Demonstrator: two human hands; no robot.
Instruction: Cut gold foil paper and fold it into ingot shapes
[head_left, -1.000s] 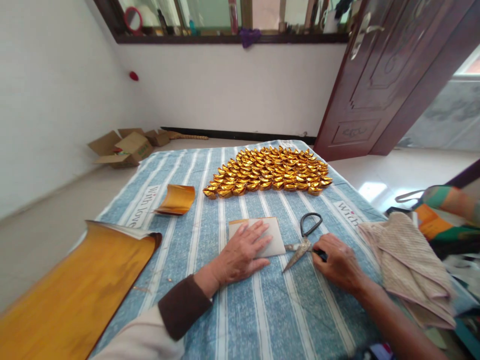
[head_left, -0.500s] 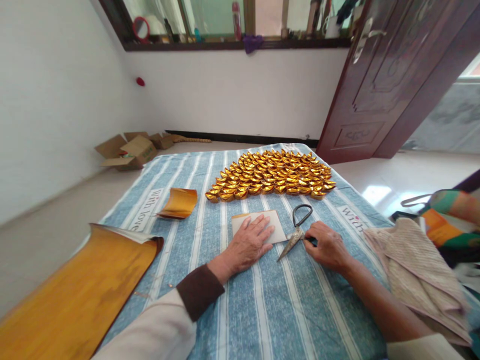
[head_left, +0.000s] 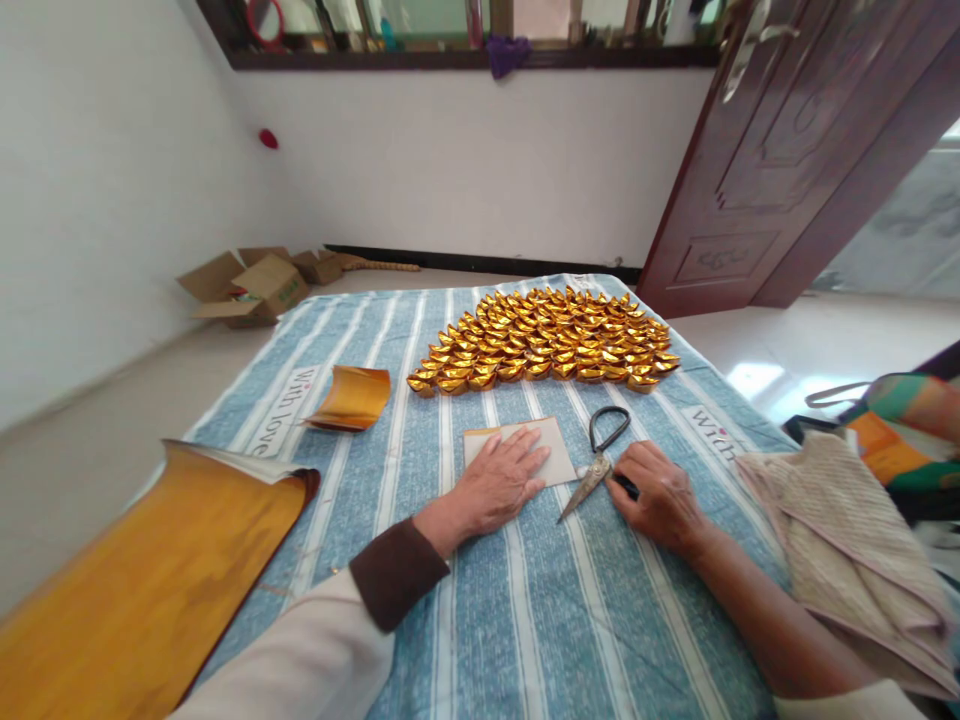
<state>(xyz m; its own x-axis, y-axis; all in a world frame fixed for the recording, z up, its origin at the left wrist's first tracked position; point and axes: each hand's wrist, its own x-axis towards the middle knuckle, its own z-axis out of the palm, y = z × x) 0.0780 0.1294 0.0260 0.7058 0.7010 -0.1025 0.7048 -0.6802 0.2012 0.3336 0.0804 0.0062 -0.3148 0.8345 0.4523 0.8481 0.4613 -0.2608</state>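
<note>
Right hand and scissors shifted left, blades now just beside the folded sheet; left hand edged slightly farther onto it.

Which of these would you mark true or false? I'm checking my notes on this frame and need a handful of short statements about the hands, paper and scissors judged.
1. The left hand lies flat on the white sheet. True.
2. The scissors hang in the air. False: they lie on the striped cloth, with the right hand at one handle loop.
3. The gold ingots sit beyond the sheet, farther from the person. True.
4. The small curled gold sheet lies under the right hand. False: it lies apart, to the left of the left hand.
5. The folded towel covers the ingots. False: it lies at the right edge, apart from them.
</note>
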